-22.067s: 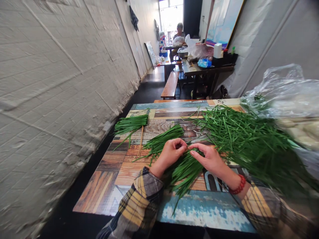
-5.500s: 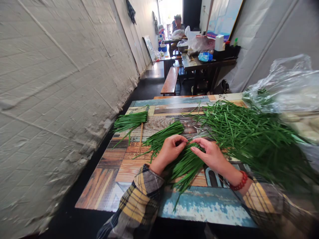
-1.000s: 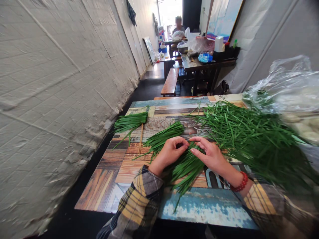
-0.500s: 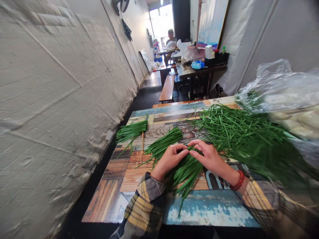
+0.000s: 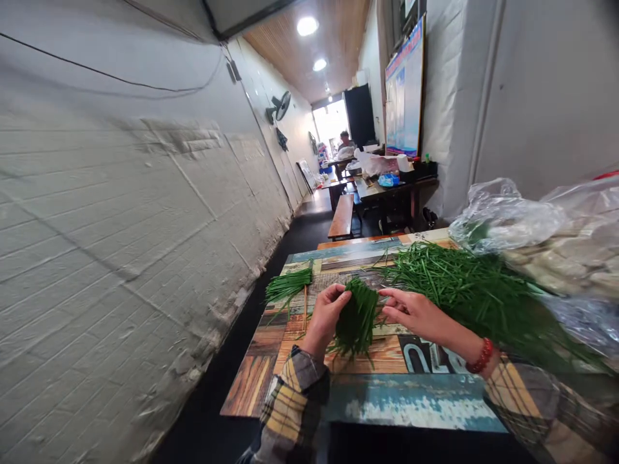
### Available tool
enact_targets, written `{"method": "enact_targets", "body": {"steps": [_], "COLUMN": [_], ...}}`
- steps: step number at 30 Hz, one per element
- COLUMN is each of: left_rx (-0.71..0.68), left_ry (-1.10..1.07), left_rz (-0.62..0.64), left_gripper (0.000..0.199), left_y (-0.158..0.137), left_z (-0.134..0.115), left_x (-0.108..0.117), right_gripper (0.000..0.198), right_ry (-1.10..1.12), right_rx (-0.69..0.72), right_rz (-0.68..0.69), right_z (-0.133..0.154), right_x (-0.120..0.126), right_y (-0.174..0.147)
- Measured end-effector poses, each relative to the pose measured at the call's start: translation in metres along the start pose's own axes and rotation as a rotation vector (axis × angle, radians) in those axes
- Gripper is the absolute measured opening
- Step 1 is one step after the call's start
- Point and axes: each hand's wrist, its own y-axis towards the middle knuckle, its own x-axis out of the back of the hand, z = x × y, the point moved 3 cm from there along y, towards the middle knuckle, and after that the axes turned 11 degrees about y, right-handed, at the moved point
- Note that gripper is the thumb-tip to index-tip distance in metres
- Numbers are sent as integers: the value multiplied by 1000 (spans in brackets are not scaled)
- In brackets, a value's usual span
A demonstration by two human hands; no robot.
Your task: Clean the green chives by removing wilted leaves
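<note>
My left hand is closed on the upper left edge of a bundle of garlic chives, thumb and fingers pinching it, leaves hanging toward the table. At the bundle's right edge is my right hand, index finger stretched out and thumb a little apart below; whether it touches the leaves or a thin stick there, I cannot tell. Left of my hands, a flat row of chives lies on the table beside thin wooden skewers. A large loose pile of chives spreads to the right.
Clear plastic bags with pale contents crowd the right side of the patterned table. A white brick wall runs along the left. Beyond stand a bench, another loaded table and a seated person.
The view has tilted up. My hands, earlier together at the tips of the chives, are now apart. The left holds the bundle raised; the middle bundle no longer shows separately.
</note>
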Motion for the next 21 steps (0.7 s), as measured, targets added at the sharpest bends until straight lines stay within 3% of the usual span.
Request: {"method": "enact_targets", "body": {"steps": [5,11,18,21], "left_rx": [-130,-258,-304,-341], "left_ry": [20,104,156,159], "left_rz": [-98,-120,14,-37], "left_gripper": [32,34,34,39], "left_y": [-40,-88,-131,-144], "left_z": [-53,-95,-113,-125], "left_x": [4,11,26,43], "right_gripper": [25,23,23,24], "right_ry": [-144,-291,-263,-247], "right_rx": [164,389,431,447], "right_rz": [-195,-218,-152,-134], "right_z": [52,117,141,147], "right_x": [6,13,20,22], "right_y": [-10,-30,-47,-51]}}
